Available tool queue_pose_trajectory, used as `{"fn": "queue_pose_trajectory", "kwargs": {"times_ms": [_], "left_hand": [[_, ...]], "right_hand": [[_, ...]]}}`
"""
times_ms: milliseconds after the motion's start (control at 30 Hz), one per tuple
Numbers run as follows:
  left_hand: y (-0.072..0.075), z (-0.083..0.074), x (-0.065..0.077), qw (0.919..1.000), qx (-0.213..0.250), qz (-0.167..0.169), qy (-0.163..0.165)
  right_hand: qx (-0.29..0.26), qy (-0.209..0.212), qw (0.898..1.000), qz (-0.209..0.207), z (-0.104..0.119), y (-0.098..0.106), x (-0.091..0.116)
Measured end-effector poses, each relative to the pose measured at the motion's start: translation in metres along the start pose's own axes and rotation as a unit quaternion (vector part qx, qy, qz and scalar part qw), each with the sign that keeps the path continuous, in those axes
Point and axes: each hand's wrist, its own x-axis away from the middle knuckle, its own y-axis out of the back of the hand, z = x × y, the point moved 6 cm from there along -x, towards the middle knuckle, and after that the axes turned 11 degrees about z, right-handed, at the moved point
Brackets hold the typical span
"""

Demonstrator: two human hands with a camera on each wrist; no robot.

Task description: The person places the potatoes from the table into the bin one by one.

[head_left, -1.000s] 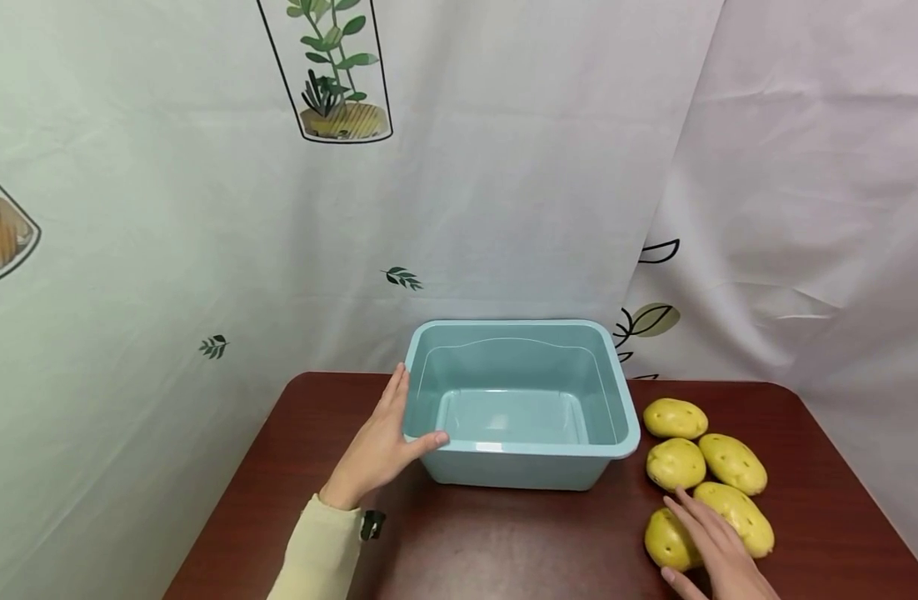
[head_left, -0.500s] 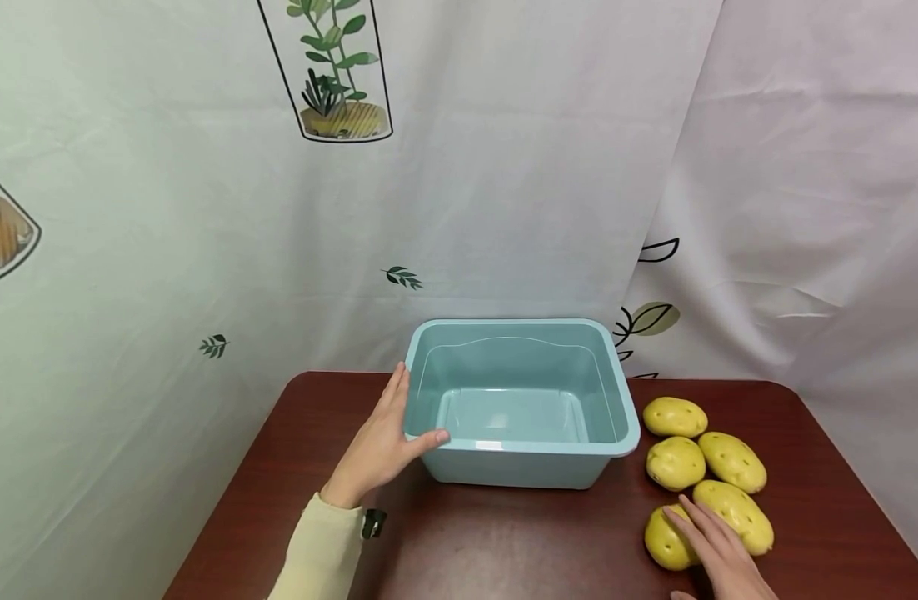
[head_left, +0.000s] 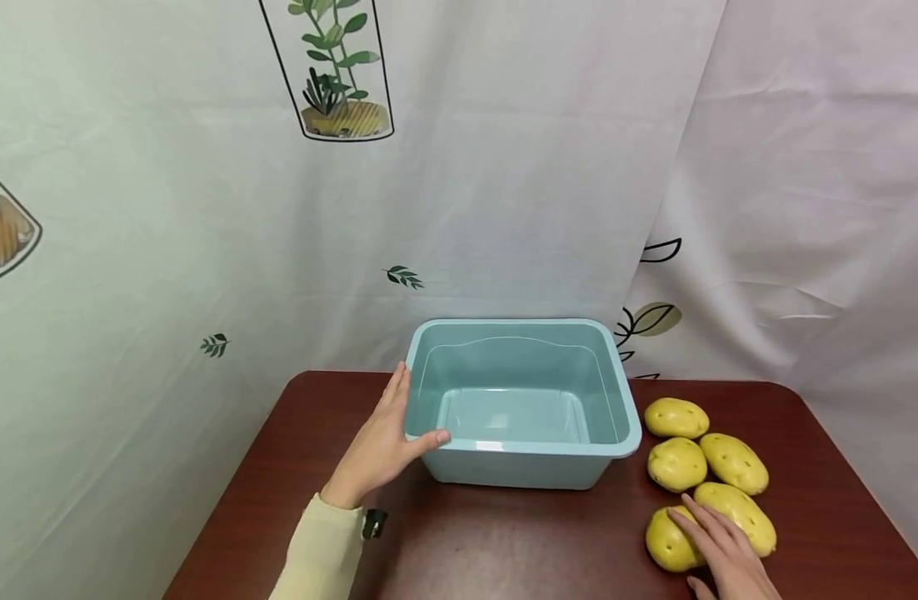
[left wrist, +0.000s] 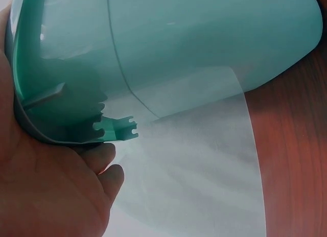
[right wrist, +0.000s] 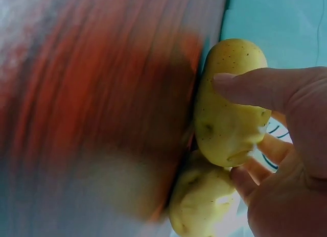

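Observation:
A light blue plastic basin stands at the back middle of the table with nothing inside it. My left hand lies against its front left corner, fingers straight along the left side and thumb on the front rim. In the left wrist view, two fingertips show below the rim. Front right, my right hand holds the nearest yellow potato. The right wrist view shows the thumb pressed on that potato and fingers round its other side. Another potato shows right beside it there.
Several more yellow potatoes lie clustered on the right of the dark red-brown table, beside the basin. A pale printed cloth hangs close behind the table's back edge and along the left.
My right hand has shifted slightly, its thumb drawing in closer beside the nearest potato. The left hand, the basin and the potatoes stay where they were.

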Motion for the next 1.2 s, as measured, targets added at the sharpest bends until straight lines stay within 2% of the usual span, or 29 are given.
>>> {"fn": "queue_pose_trajectory", "kwargs": {"times_ms": [267,667,833,1033,1200], "left_hand": [[0.0002,-0.0001,0.0009,1.0,0.006,0.003,0.004],[-0.0001,0.0006,0.001,0.9999,0.009,0.0,0.004],[-0.0002,0.0006,0.0011,0.9999,0.011,0.0,0.004],[0.0,0.0007,0.0014,0.9999,0.013,-0.001,0.003],[-0.0003,0.0007,0.0011,1.0,0.009,-0.002,0.002]], "right_hand": [[-0.017,-0.025,0.999,0.014,-0.0012,-0.0022,-0.0013],[0.009,-0.047,0.998,0.043,0.0001,0.0017,-0.0053],[0.024,-0.045,0.998,0.048,0.0015,0.0017,-0.0057],[0.039,-0.035,0.998,0.034,0.0022,0.0027,-0.0053],[0.027,-0.024,0.999,0.014,0.0032,0.005,-0.0049]]}}
